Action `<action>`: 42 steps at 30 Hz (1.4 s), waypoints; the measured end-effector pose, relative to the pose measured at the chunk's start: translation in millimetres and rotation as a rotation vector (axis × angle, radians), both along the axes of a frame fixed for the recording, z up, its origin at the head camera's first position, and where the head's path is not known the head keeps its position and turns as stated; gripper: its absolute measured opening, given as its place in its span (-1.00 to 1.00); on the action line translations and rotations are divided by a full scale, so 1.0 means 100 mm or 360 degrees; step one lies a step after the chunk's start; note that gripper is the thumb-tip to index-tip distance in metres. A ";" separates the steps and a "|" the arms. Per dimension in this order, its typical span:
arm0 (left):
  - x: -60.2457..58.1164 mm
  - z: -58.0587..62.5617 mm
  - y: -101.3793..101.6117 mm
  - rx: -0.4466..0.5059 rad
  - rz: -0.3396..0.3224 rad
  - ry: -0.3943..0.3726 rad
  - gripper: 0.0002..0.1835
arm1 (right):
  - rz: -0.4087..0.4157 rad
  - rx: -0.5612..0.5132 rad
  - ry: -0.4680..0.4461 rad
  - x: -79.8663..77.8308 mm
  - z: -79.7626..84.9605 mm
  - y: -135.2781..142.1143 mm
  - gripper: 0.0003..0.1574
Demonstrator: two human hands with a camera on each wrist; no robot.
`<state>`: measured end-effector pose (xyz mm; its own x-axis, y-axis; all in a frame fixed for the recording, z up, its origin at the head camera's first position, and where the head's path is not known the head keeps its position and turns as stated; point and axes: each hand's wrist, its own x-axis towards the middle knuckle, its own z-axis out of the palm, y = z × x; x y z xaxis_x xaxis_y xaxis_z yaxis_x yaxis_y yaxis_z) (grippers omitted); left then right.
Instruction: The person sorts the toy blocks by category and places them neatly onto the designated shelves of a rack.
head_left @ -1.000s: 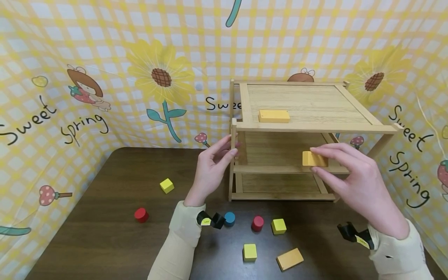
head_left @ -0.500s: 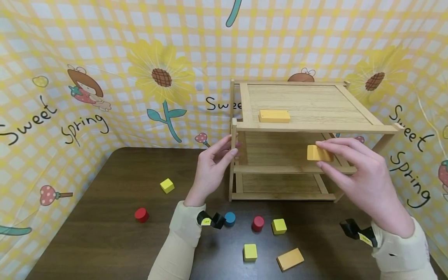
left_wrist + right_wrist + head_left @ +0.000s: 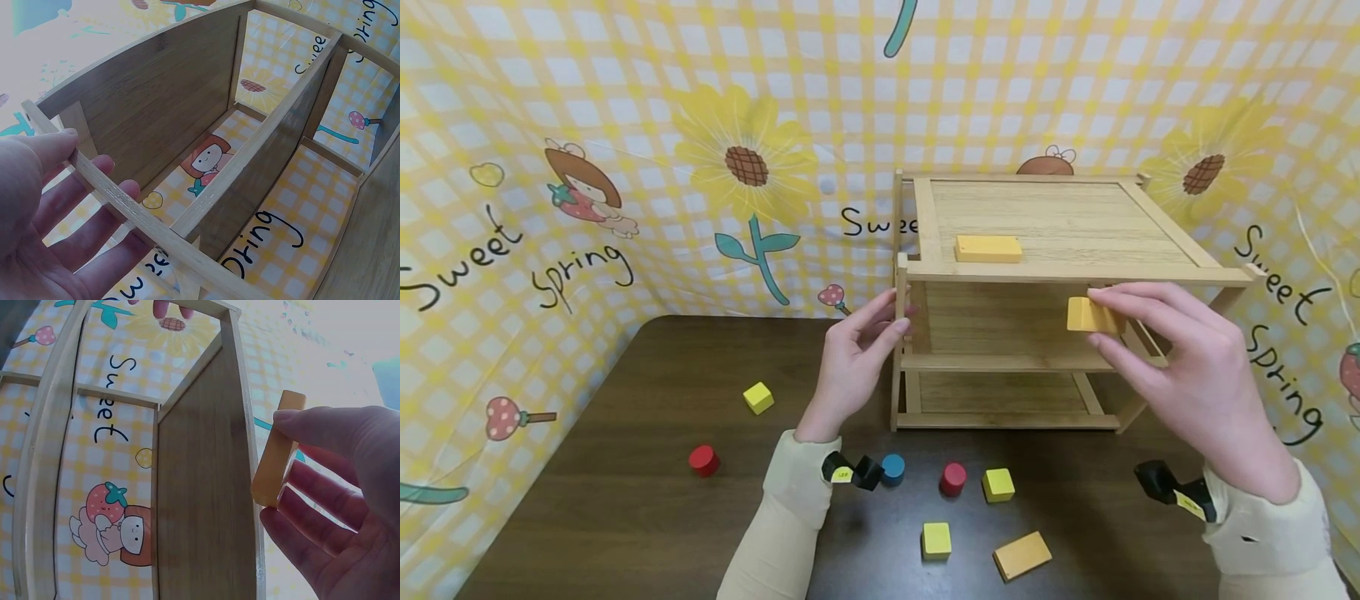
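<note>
A wooden rack [image 3: 1052, 218] with three levels stands at the back right of the table. My left hand [image 3: 848, 367] holds its front left post, thumb on the near side and fingers behind, as the left wrist view of the post [image 3: 119, 199] shows. My right hand [image 3: 1195, 375] pinches a yellow-orange rectangular block [image 3: 1084, 314] between thumb and fingers. In the head view that block overlaps the opening below the top board; the right wrist view puts the block [image 3: 276, 453] close by the board's front edge. A similar block [image 3: 988, 248] lies on the top board, front left.
On the dark table [image 3: 610, 517] lie yellow cubes [image 3: 936, 542], red cylinders [image 3: 952, 479], a blue cylinder [image 3: 892, 470] and another orange block [image 3: 1022, 556]. A checked cloth [image 3: 625, 67] hangs close behind and at both sides.
My right hand has moved up and slightly right with the block, toward the top board. The left hand stays on the post, and the loose blocks lie as before.
</note>
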<state>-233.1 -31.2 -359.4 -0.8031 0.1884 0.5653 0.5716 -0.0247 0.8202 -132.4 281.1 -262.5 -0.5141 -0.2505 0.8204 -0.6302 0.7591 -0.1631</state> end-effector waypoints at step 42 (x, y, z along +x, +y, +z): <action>0.00 0.00 0.00 -0.0026 0.0009 -0.0012 -0.52 | -0.0035 0.0099 0.0024 -0.18 0.30 0.07 -0.42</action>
<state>-233.2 -31.7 -359.5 -0.8083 0.1929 0.5563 0.5656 -0.0079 0.8246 -150.8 288.5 -232.1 -0.5076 -0.2900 0.8113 -0.6150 0.7814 -0.1055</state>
